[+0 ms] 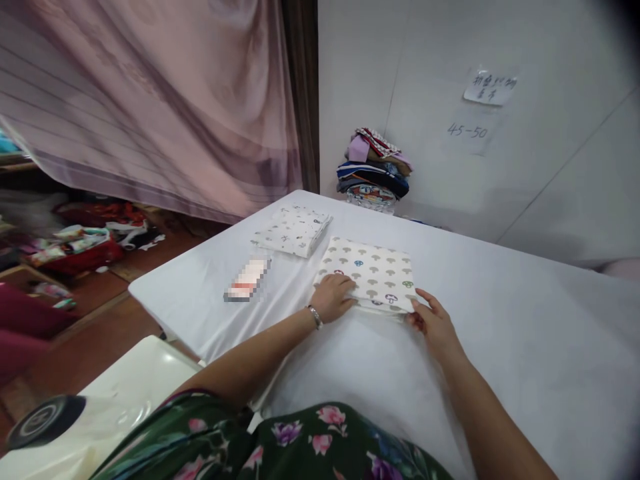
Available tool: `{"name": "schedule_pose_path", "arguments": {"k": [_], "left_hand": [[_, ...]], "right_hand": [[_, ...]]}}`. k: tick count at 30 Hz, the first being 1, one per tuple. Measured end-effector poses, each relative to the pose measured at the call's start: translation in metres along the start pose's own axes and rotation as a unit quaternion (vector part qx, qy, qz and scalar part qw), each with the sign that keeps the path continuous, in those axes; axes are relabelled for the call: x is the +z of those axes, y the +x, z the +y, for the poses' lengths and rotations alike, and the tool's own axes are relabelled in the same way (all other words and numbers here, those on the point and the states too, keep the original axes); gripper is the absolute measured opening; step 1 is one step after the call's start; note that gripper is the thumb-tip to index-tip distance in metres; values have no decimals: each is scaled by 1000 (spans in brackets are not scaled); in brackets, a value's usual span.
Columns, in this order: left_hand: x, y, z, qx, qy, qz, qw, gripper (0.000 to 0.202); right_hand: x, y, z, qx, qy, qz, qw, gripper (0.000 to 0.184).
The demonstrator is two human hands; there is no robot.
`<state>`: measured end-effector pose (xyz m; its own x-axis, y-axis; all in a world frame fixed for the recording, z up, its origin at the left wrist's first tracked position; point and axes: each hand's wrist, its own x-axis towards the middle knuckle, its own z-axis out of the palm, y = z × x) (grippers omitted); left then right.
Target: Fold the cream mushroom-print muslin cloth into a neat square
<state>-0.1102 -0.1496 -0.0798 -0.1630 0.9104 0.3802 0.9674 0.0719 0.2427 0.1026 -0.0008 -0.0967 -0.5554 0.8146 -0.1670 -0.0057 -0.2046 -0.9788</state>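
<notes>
While both hands sit at the near edge of the folded cloth [373, 270], this reads as the squaring-up step: fold made, edges being aligned and flattened. Cloth is mid-frame on the white surface [500, 320], mushroom print up, lying flat. Left hand [334, 298], bracelet [315, 316] on the wrist, rests on the near-left corner, fingers [345, 288] pressed together and curled down onto the fabric; can't tell if they pinch a layer, tips are hidden. Right hand [434, 320] is at the near-right corner, fingers loosely spread, tips touching the edge, holding nothing. My read: any next move needs even pressure from both corners so the layers don't skew. Second folded cloth [295, 230] lies just up-left, apart from the first. Clothes pile [375, 170] by the wall, upper centre.
</notes>
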Motion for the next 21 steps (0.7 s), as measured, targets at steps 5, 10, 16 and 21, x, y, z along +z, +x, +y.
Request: {"name": "schedule_pose_path", "arguments": {"k": [5, 10, 16, 21], "left_hand": [[-12, -9, -18, -10, 23, 24, 999, 37], [-21, -13, -27, -32, 34, 11, 999, 24], [-28, -13, -34, -43, 39, 5, 998, 23], [-17, 6, 4, 1, 4, 42, 999, 22]], "right_hand": [[5, 6, -16, -21, 5, -12, 1000, 60], [4, 4, -18, -23, -35, -23, 999, 60], [-2, -6, 2, 54, -123, -21, 991, 58], [1, -6, 2, 24, -102, -14, 994, 54]]}}
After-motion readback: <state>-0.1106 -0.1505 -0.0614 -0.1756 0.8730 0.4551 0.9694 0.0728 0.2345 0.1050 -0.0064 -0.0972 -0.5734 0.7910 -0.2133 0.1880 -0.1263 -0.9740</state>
